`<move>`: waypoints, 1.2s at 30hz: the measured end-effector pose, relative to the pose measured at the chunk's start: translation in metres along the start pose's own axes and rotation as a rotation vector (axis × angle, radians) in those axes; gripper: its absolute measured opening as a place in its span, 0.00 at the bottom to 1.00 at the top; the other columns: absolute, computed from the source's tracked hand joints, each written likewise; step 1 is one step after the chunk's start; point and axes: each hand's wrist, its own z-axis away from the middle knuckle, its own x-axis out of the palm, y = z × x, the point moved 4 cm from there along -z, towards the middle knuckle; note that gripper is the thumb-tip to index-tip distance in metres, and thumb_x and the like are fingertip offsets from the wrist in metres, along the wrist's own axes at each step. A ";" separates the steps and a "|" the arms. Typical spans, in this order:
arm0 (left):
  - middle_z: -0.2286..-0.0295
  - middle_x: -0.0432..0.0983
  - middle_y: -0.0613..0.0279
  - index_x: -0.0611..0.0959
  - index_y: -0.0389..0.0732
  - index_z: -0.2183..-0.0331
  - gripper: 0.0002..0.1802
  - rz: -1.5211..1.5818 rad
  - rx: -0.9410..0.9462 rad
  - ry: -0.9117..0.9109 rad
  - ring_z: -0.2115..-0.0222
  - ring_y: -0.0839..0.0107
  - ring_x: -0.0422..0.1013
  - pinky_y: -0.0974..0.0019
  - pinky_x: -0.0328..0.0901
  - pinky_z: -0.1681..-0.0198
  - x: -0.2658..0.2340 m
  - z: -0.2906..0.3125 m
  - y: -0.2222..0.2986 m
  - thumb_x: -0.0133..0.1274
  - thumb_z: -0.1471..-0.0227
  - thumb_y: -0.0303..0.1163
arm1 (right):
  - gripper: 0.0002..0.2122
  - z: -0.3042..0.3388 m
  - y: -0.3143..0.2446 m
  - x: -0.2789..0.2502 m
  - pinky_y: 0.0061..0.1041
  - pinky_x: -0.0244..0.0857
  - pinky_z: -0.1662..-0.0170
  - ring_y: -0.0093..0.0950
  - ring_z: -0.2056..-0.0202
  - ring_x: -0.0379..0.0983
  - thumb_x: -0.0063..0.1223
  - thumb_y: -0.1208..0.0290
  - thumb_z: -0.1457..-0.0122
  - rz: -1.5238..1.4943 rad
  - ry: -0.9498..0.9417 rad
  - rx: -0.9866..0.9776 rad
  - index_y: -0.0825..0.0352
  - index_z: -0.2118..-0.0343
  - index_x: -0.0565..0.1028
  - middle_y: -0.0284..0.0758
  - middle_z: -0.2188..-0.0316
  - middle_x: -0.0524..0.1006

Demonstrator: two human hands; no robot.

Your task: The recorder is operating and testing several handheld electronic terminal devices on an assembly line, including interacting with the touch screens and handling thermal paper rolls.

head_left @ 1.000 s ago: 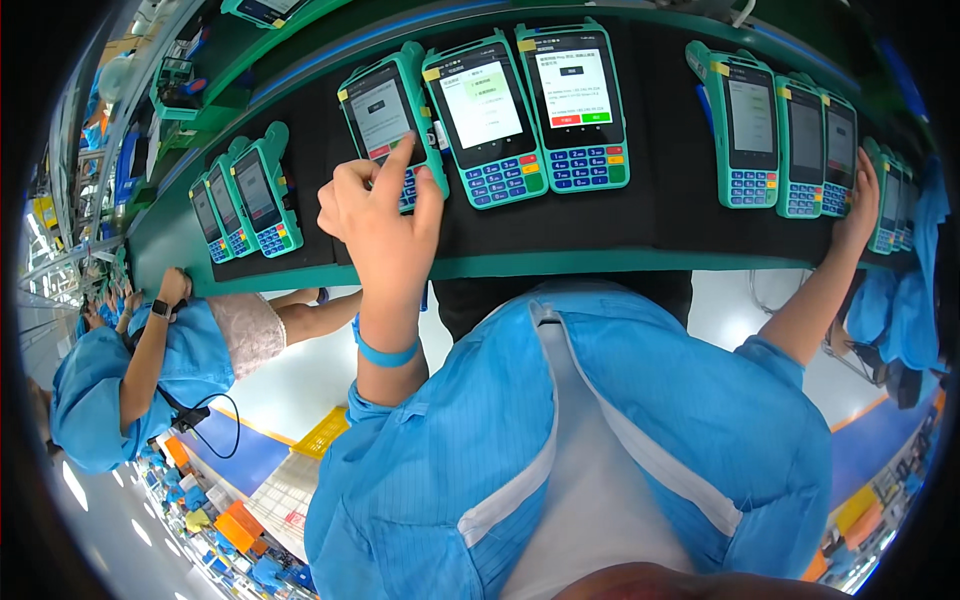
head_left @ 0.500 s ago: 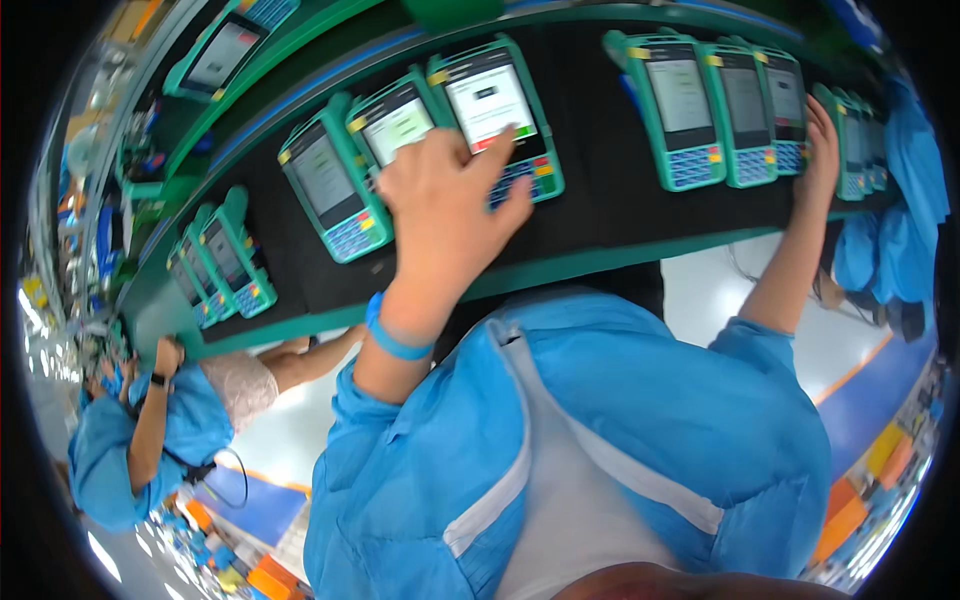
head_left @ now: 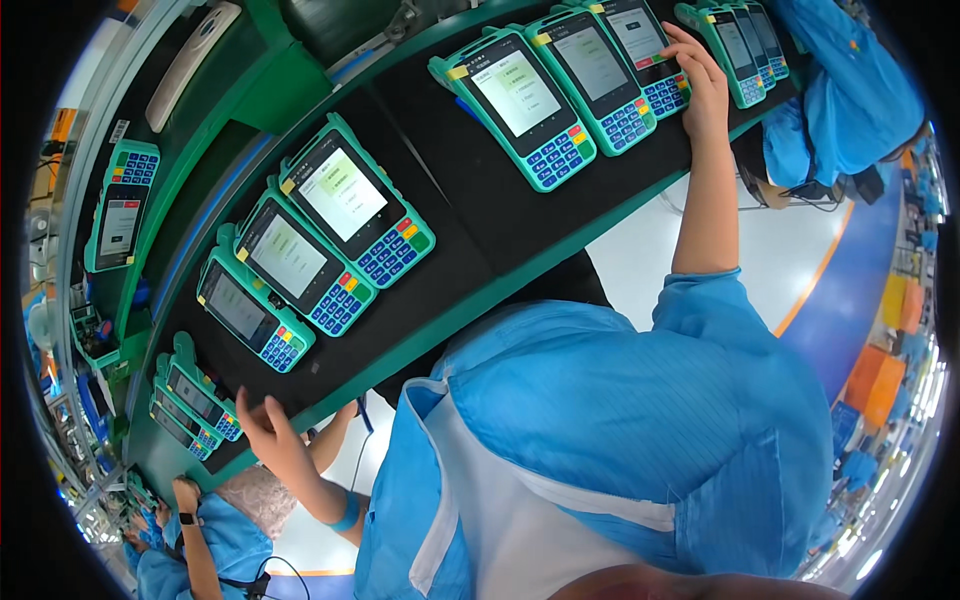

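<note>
On the black belt (head_left: 470,215), a row of teal payment terminals lies face up, screens lit, with blue keypads. The right hand (head_left: 700,85) rests on the terminal at the far right (head_left: 640,45), fingers curled loosely onto its keys. The left hand (head_left: 262,425) hovers, fingers spread and holding nothing, just beside a smaller terminal (head_left: 200,400).

Bare mat (head_left: 470,190) between terminal clusters (head_left: 340,210) (passage open).
</note>
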 end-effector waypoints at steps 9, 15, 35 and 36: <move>0.66 0.71 0.56 0.70 0.39 0.48 0.28 -0.290 0.087 0.249 0.68 0.68 0.67 0.66 0.63 0.67 -0.038 0.011 -0.090 0.54 0.48 0.40 | 0.08 0.007 -0.012 -0.002 0.24 0.59 0.48 0.28 0.51 0.68 0.46 0.76 0.45 0.032 0.193 -0.103 0.67 0.65 0.76 0.37 0.51 0.72; 0.59 0.69 0.45 0.67 0.32 0.48 0.36 -0.304 0.087 0.348 0.62 0.52 0.66 0.57 0.62 0.57 -0.049 0.001 -0.116 0.58 0.52 0.45 | 0.10 0.021 -0.059 0.035 0.21 0.60 0.50 0.27 0.53 0.68 0.46 0.80 0.46 0.263 0.258 -0.239 0.68 0.61 0.76 0.37 0.55 0.72; 0.68 0.67 0.55 0.73 0.43 0.52 0.37 -0.588 0.167 0.579 0.68 0.58 0.64 0.59 0.60 0.66 -0.042 -0.021 -0.041 0.63 0.63 0.50 | 0.12 0.137 -0.162 0.220 0.28 0.62 0.68 0.33 0.74 0.69 0.47 0.84 0.61 -0.206 -0.836 -0.454 0.71 0.69 0.74 0.38 0.77 0.74; 0.68 0.67 0.55 0.73 0.43 0.52 0.37 -0.590 0.164 0.581 0.68 0.58 0.64 0.59 0.60 0.66 -0.042 -0.024 -0.040 0.63 0.63 0.50 | 0.12 0.137 -0.167 0.225 0.27 0.61 0.70 0.31 0.75 0.68 0.47 0.84 0.61 -0.175 -0.864 -0.526 0.71 0.69 0.74 0.37 0.78 0.73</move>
